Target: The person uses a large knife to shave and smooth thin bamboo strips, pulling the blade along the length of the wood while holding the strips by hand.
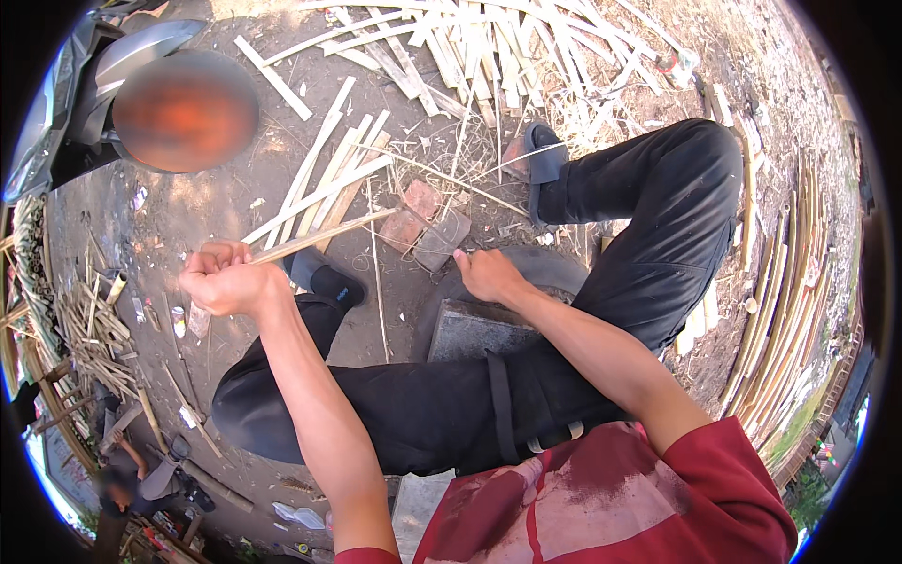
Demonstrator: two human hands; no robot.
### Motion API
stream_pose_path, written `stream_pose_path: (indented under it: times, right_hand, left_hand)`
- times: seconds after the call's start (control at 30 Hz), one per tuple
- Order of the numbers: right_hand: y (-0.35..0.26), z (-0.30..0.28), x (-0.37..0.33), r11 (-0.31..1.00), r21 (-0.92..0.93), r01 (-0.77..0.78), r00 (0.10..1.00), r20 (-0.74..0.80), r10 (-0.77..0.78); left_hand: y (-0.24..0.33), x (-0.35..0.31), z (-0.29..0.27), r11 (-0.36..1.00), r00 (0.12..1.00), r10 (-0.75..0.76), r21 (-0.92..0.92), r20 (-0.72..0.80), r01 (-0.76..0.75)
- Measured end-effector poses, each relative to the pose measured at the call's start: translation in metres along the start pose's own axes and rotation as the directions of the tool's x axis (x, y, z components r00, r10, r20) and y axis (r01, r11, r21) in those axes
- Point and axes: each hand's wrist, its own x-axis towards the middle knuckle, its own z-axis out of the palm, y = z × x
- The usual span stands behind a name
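My left hand (225,278) is closed round one end of a pale bamboo strip (324,235). The strip slants away to the right, its far end over some reddish bricks (422,198) on the ground. Opposite it, my right hand (490,274) is closed beside a grey brick (442,244), thumb toward the bricks. From this fist a thin, dark, blade-like tool (434,228) seems to reach toward the strip's end; its handle is hidden in the fingers. Several other split bamboo strips (324,193) lie just beyond the left hand.
A big heap of bamboo strips (489,47) lies at the far side. Long bamboo poles (785,291) are stacked at right. Between my legs are a tire (545,268) and a grey block (479,331). Other people are at far left (150,113) and lower left (122,479).
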Motion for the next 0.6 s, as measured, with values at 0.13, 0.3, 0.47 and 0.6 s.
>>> stream_pose_path:
  times: [0.13, 0.3, 0.47, 0.6]
  right_hand:
    - [0.004, -0.009, -0.003, 0.998, 0.065, -0.024, 1.000, -0.001, 0.024]
    - [-0.034, -0.027, -0.006, 0.966, 0.243, -0.084, 0.963, 0.267, 0.016]
    - [-0.016, -0.009, -0.009, 0.987, 0.152, 0.051, 0.994, 0.088, -0.065]
    - [0.016, 0.009, 0.006, 0.996, 0.053, -0.071, 0.995, 0.069, 0.067]
  left_hand:
    - [0.002, 0.002, 0.003, 1.000, 0.999, -0.014, -0.012, -0.049, 0.013]
    - [0.001, -0.001, 0.010, 0.998, 1.000, 0.001, 0.070, -0.030, 0.001]
    - [-0.002, 0.007, 0.011, 0.999, 0.997, -0.047, -0.003, -0.062, 0.047]
    - [0.004, 0.005, 0.022, 0.998, 0.995, -0.055, 0.037, -0.077, 0.058]
